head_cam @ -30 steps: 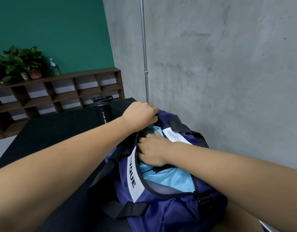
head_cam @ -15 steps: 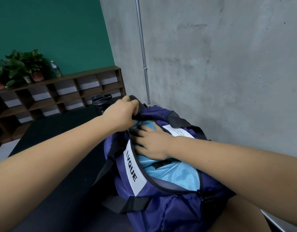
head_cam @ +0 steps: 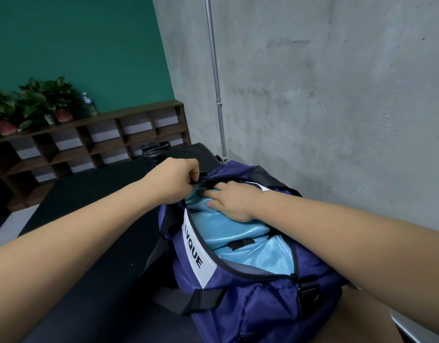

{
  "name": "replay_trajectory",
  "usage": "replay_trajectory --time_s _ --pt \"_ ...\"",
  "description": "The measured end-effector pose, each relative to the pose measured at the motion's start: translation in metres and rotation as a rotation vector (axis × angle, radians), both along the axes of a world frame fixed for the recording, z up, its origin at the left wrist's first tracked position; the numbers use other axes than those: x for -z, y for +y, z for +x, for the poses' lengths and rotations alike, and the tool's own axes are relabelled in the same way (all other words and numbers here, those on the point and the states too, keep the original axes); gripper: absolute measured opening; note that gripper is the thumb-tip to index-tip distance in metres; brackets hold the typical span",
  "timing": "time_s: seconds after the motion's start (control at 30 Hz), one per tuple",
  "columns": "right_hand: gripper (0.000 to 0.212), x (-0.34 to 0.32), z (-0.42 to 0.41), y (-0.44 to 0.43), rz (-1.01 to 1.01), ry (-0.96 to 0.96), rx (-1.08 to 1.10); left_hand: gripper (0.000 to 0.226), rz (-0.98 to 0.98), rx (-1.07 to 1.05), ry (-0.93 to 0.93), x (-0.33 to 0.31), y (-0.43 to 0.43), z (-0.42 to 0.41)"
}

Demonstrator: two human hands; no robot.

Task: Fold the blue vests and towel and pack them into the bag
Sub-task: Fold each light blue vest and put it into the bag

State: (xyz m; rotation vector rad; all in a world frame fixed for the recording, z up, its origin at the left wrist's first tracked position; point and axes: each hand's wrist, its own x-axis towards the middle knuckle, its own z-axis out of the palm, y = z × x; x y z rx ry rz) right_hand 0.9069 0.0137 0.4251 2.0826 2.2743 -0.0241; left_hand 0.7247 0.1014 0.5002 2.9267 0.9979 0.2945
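My left hand [head_cam: 175, 180] is curled tight on the far rim of the bag [head_cam: 263, 308], which sits on the table [head_cam: 97, 184]. My right hand [head_cam: 234, 203] lies flat, fingers straight, pressing the vests [head_cam: 240, 235] packed inside the open bag

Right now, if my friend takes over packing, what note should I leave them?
Left hand pinches the far edge of the bag. Right hand presses flat on the blue vests inside it.
Done: folded blue fabric sits in the bag; the towel cannot be told apart.
Left: tuck the far end in; the zip is open.
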Motion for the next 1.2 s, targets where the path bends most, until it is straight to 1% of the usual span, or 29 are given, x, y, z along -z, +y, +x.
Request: replay_trajectory --time_s 0.1,0.13,0.2,0.23,0.3,0.4,0.47,0.5,0.6,0.63,0.7,0.83,0.9,0.97,1.03,1.07,1.13,1.2 --pt "0.056 0.0 -0.007 -0.008 0.1 -0.132 -0.087 0.023 -0.005 -0.01 -0.043 0.002 0.003 -0.014" --pt "0.061 0.002 -0.009 -0.013 0.095 -0.175 -0.113 0.022 -0.005 -0.013 -0.052 0.002 0.004 -0.018" --pt "0.078 0.005 -0.015 -0.021 0.036 -0.241 -0.128 0.021 -0.008 -0.016 -0.063 0.004 0.005 -0.024" --pt "0.083 0.005 -0.015 -0.023 0.028 -0.259 -0.132 0.02 -0.01 -0.014 -0.065 0.004 0.004 -0.026" --pt "0.083 0.003 -0.009 -0.018 0.048 -0.264 -0.147 0.019 -0.009 -0.005 -0.067 0.005 0.002 -0.026" --pt "0.076 -0.003 0.004 -0.006 0.027 -0.191 -0.119 0.018 -0.02 0.001 -0.079 0.007 -0.002 -0.025" --pt "0.076 -0.006 0.011 -0.001 -0.009 -0.127 -0.111 0.018 -0.029 0.005 -0.088 0.01 -0.004 -0.025" --pt "0.074 -0.007 0.013 -0.001 -0.03 -0.076 -0.105 0.017 -0.037 0.005 -0.089 0.011 -0.005 -0.026" --pt "0.058 -0.012 0.017 -0.003 -0.055 0.172 -0.047 0.015 -0.079 -0.008 -0.101 0.016 -0.006 -0.031" --pt "0.056 -0.014 0.017 -0.005 -0.057 0.221 -0.035 0.014 -0.094 -0.014 -0.106 0.017 -0.006 -0.033" --pt "0.056 -0.016 0.018 -0.007 -0.065 0.242 -0.035 0.013 -0.123 -0.028 -0.121 0.018 -0.007 -0.036" --pt "0.059 -0.004 0.014 -0.011 -0.101 0.204 -0.024 0.013 -0.178 -0.049 -0.156 0.018 -0.014 -0.043" --pt "0.06 -0.002 0.012 -0.01 -0.093 0.225 0.001 0.011 -0.228 -0.057 -0.187 0.018 -0.02 -0.05" --pt "0.063 -0.008 0.008 -0.01 -0.097 0.258 0.018 0.008 -0.292 -0.065 -0.246 0.021 -0.026 -0.06" --pt "0.064 -0.02 0.002 -0.014 -0.12 0.287 0.02 0.014 -0.35 -0.072 -0.327 0.026 -0.031 -0.077" --pt "0.06 -0.028 -0.003 -0.017 -0.116 0.3 0.019 0.017 -0.373 -0.081 -0.363 0.029 -0.033 -0.088" --pt "0.042 -0.044 -0.014 -0.02 -0.03 0.331 0.016 0.018 -0.405 -0.109 -0.395 0.036 -0.037 -0.114" --pt "0.038 -0.06 -0.03 -0.019 0.133 0.365 -0.005 0.015 -0.403 -0.153 -0.397 0.047 -0.038 -0.145"
